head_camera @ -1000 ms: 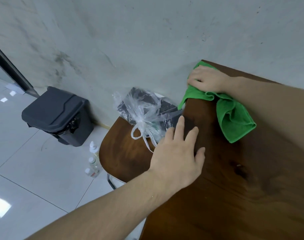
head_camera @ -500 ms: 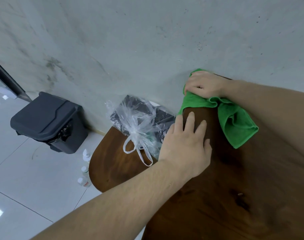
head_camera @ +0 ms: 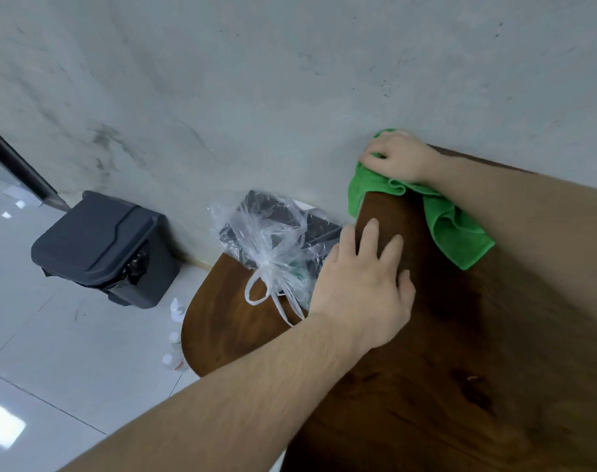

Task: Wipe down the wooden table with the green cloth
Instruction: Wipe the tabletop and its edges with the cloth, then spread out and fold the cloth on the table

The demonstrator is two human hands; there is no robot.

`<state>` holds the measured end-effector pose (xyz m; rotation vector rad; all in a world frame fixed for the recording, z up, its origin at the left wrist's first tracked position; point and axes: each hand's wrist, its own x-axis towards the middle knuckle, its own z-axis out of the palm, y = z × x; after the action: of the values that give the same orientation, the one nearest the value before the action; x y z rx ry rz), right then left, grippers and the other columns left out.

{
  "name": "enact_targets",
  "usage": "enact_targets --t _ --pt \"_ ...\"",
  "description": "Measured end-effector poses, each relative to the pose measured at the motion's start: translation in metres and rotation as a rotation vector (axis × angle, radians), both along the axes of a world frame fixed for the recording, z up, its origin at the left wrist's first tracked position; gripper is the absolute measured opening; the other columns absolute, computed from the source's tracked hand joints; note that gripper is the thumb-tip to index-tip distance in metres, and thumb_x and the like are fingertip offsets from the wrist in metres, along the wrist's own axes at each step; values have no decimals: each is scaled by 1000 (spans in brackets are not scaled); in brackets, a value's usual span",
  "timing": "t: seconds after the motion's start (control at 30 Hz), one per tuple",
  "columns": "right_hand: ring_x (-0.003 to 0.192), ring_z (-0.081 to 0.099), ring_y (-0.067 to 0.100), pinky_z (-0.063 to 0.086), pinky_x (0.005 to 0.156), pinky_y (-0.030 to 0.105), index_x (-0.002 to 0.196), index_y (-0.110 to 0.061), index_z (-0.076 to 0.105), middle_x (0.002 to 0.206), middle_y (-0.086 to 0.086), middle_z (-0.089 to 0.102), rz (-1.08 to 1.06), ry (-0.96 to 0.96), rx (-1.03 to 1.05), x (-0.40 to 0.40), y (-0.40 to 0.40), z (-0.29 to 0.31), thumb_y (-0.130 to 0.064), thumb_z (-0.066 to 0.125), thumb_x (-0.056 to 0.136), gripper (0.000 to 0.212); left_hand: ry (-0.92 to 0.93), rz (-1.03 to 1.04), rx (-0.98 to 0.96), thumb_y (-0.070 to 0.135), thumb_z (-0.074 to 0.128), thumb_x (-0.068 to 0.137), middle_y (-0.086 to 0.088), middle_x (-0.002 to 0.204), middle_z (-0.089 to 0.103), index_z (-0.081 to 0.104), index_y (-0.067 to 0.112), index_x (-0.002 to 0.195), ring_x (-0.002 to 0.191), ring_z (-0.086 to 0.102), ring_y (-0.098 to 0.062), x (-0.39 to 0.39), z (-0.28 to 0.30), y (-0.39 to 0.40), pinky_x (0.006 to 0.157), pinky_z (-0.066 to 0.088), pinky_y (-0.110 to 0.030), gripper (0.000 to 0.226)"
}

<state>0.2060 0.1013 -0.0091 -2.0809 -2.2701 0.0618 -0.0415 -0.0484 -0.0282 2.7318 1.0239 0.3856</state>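
the right hand [head_camera: 397,158] has slid the crumpled green microfibre cloth [head_camera: 455,229] along the far rim since a second ago, and now sits jammed in the corner where the dark brown wooden table [head_camera: 460,386] meets the grey plaster wall [head_camera: 290,80]. its fingers are curled down, clenched on a bunch of the cloth. part of the cloth spills over the table's left edge below the knuckles, and a loose tail trails back under the forearm, towards the person. the left hand [head_camera: 366,284] has barely shifted. it lies released, palm flat and fingers spread on the wood at the table's left edge, bracing and holding nothing.

my reading: the far corner is getting its pass, so the back edge is close to done, while the broad surface nearer the person likely still needs wiping.

room to move: beyond the right hand there is none, as the wall stops it. to its left the tabletop ends and the cloth already overhangs. the open way is back towards the body and to the right. just left of the left hand's fingers, on a lower rounded wooden surface [head_camera: 229,318], a knotted clear plastic bag [head_camera: 273,253] sits close to the thumb side, so a wide leftward sweep could snag it. a dark grey lidded bin [head_camera: 99,243] stands on the floor well apart.
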Motion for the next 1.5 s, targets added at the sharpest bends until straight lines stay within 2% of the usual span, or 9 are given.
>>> enact_targets --t 0.13,0.23,0.6,0.83,1.0,1.1,1.27,1.33,1.5 --pt "135 48 22 30 117 42 126 -21 69 136 2 63 -1 61 -42 -14 -43 2 -64 28 95 67 -74 8 -13 45 36 94 -13 150 38 47 18 138 135 30 -37 -1 0 0 111 31 -48 52" --pt "153 18 13 9 126 38 156 -33 34 164 -11 27 -101 92 -109 -23 -87 4 -53 27 106 54 -154 6 -15 43 44 90 -8 138 48 53 14 124 131 37 -32 -3 4 0 105 37 -47 46" --pt "154 2 6 -2 123 24 160 -25 17 169 -9 8 -406 345 -243 -103 -267 24 -33 11 111 50 -324 -108 -202 25 51 95 -7 125 52 52 11 118 116 47 -25 -24 29 -10 95 32 -30 27" --pt "149 25 9 21 110 15 159 -34 21 164 -12 27 -685 668 -203 -162 -354 49 -19 30 109 53 -22 -270 -182 42 45 98 -3 145 50 41 24 145 132 44 -27 -33 36 -27 105 36 -42 50" --pt "92 66 17 52 64 29 155 -31 29 152 -7 46 -909 639 -54 -161 -376 64 -4 36 97 65 73 -281 -109 49 43 99 -3 148 45 30 27 152 134 40 -30 -32 42 -39 105 35 -49 59" --pt "91 69 21 58 62 32 158 -25 23 155 6 41 -982 543 -74 -145 -372 66 -17 46 100 63 139 -258 -86 49 50 96 -6 135 50 48 27 140 125 46 -30 -30 44 -38 101 37 -47 49" --pt "98 70 28 59 71 33 154 -29 38 158 8 36 -1036 396 -210 -106 -349 56 -38 63 95 65 28 -331 -157 40 58 94 0 120 53 58 26 109 111 50 -24 -25 43 -29 93 45 -44 20" --pt "107 67 22 51 79 29 118 -30 69 124 -3 66 -916 351 -124 -91 -339 53 -33 70 89 28 -115 -365 -394 31 57 96 0 106 63 54 22 97 99 60 -22 -19 48 -26 86 49 -45 10" --pt "87 59 18 46 69 31 89 -21 57 91 -3 63 -917 557 144 -54 -341 58 -20 62 90 6 -540 -205 -772 19 56 98 -4 94 68 52 25 90 88 66 -22 -3 74 -15 78 53 -35 11"
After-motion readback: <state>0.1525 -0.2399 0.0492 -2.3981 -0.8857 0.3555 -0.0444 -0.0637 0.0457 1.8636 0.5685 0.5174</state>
